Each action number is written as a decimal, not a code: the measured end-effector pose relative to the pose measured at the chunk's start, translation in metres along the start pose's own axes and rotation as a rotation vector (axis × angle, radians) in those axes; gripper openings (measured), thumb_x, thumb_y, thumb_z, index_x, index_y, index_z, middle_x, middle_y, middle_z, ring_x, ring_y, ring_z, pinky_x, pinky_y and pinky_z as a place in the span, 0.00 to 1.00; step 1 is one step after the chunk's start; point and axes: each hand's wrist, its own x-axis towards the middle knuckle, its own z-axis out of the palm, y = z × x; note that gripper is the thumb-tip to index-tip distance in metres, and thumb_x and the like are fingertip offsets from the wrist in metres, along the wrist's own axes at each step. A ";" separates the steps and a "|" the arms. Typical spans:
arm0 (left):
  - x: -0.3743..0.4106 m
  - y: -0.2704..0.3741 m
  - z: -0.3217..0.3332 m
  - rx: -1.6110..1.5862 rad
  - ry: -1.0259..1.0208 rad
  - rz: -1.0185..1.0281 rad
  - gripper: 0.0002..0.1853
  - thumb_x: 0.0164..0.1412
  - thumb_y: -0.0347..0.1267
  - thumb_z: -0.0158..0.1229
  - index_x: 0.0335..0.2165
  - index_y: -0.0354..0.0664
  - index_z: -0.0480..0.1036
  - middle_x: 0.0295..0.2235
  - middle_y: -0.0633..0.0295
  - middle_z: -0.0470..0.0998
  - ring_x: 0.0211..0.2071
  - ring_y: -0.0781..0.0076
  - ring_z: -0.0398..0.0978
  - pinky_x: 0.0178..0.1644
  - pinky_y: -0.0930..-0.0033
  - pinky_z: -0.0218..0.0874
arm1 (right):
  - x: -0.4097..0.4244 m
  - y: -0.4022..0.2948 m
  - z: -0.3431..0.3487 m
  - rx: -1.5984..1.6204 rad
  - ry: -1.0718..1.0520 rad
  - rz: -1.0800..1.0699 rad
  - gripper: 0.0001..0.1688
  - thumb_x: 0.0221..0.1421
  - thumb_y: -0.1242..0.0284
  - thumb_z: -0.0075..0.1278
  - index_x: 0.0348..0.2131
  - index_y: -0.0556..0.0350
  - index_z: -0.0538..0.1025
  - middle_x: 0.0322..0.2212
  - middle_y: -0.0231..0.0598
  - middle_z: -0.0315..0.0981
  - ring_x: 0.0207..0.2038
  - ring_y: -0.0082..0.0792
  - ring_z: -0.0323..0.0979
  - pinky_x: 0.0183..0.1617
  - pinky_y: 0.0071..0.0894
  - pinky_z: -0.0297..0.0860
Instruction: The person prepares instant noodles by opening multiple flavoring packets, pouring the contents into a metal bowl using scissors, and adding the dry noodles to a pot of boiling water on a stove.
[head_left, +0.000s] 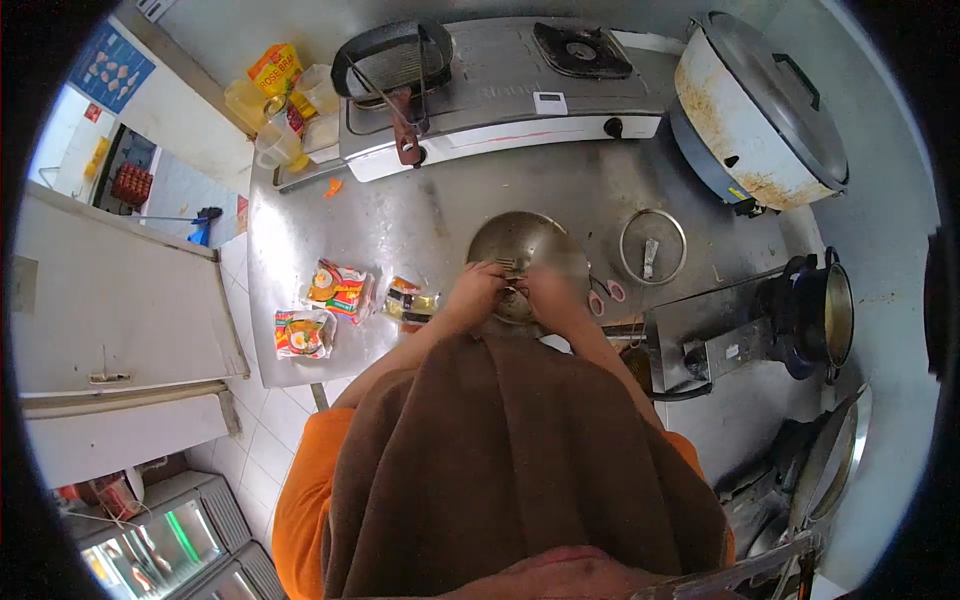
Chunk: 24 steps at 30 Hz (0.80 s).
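My left hand and my right hand meet over a round metal bowl. Their fingertips pinch a small thing, too small and blurred to name. What looks like a fork's tines shows by the left fingers. Motion blurs the right hand. Pink-handled scissors lie right of the bowl. To its left are small seasoning sachets, partly behind my left forearm. Two instant noodle packets, an upper one and a lower one, rest farther left on the steel table.
A gas stove at the back carries a square grill pan. A large rice cooker stands back right. A glass lid lies right of the bowl. Plastic jugs stand back left. A dark pot is at far right.
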 end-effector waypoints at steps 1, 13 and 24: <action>-0.002 -0.001 0.001 0.018 -0.002 -0.001 0.09 0.45 0.30 0.53 0.28 0.42 0.77 0.34 0.64 0.74 0.41 0.63 0.68 0.46 0.61 0.57 | 0.000 -0.003 -0.002 -0.049 0.018 -0.032 0.11 0.46 0.77 0.49 0.33 0.60 0.74 0.31 0.45 0.70 0.36 0.46 0.68 0.39 0.42 0.65; 0.000 0.012 0.002 0.189 -0.008 0.010 0.10 0.47 0.30 0.51 0.30 0.45 0.77 0.36 0.66 0.73 0.44 0.69 0.67 0.48 0.62 0.55 | -0.002 0.003 0.011 -0.317 0.042 0.036 0.06 0.42 0.74 0.51 0.26 0.56 0.73 0.31 0.37 0.70 0.37 0.41 0.67 0.42 0.40 0.60; -0.002 0.002 0.013 0.107 0.016 0.123 0.11 0.46 0.28 0.51 0.31 0.42 0.75 0.35 0.59 0.73 0.43 0.58 0.67 0.46 0.59 0.58 | -0.005 0.000 0.010 -0.085 0.033 0.059 0.08 0.44 0.76 0.44 0.27 0.60 0.74 0.29 0.45 0.69 0.39 0.44 0.66 0.42 0.39 0.63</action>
